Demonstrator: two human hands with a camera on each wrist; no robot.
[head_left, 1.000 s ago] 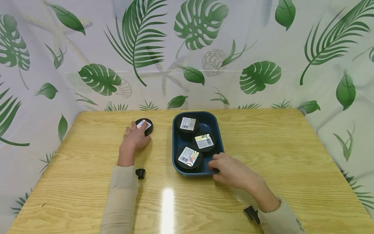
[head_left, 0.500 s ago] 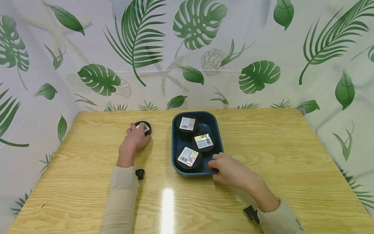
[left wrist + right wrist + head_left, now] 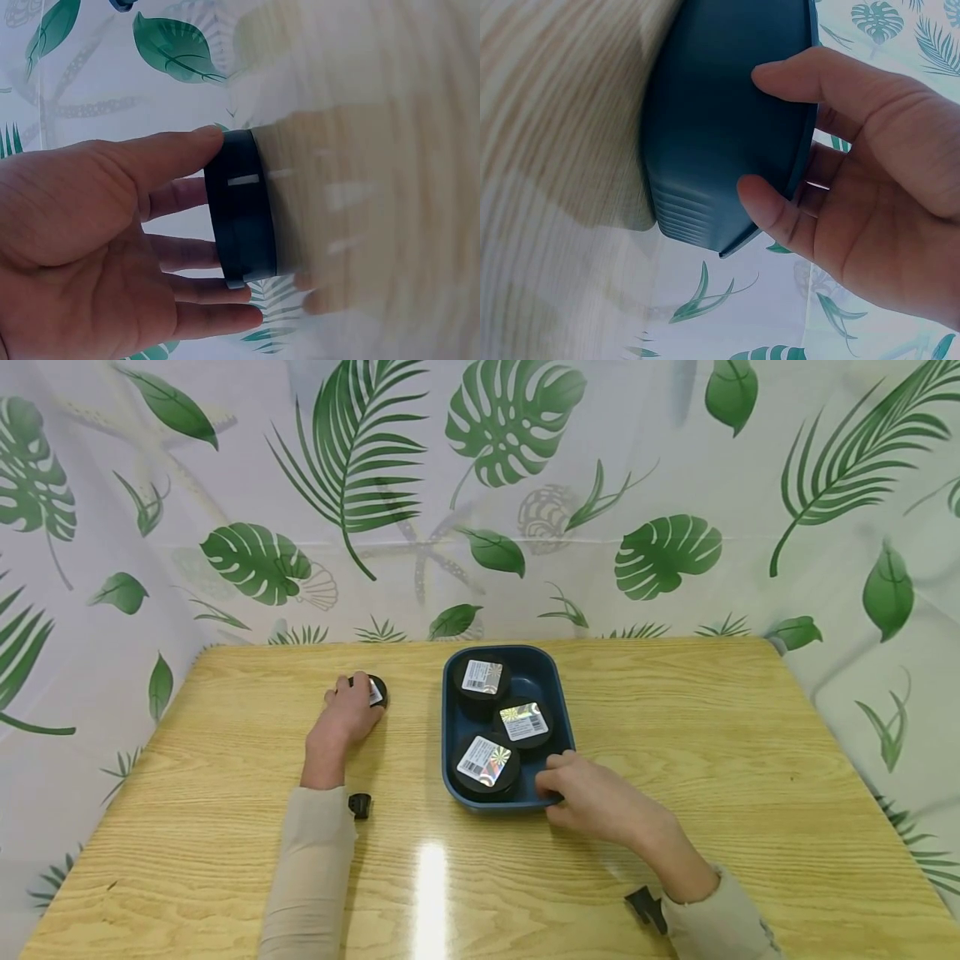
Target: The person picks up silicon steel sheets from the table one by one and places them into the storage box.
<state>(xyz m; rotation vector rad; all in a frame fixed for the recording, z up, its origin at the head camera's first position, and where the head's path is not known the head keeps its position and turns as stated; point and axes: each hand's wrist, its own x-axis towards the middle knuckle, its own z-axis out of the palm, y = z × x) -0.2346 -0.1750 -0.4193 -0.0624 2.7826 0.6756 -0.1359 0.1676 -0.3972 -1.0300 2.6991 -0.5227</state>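
At the far left of the table, my left hand grips a flat, round black container with a white label, partly covered by the fingers. In the left wrist view the thumb presses one edge of this container, and the fingers reach around the other side. My right hand holds the near right corner of a dark blue tray. From the right wrist, the thumb shows on the tray's outer wall, with other fingers over the rim. Inside the tray sit three similar black containers, labels up.
Both hands work over a light wooden table. A white cloth with green leaves hangs behind and beside it. A strip of bright glare lies on the wood in front of the tray.
The left fingers have closed further over the round container, covering more of its label, and it has shifted slightly toward me. The right hand and the tray stay in place.
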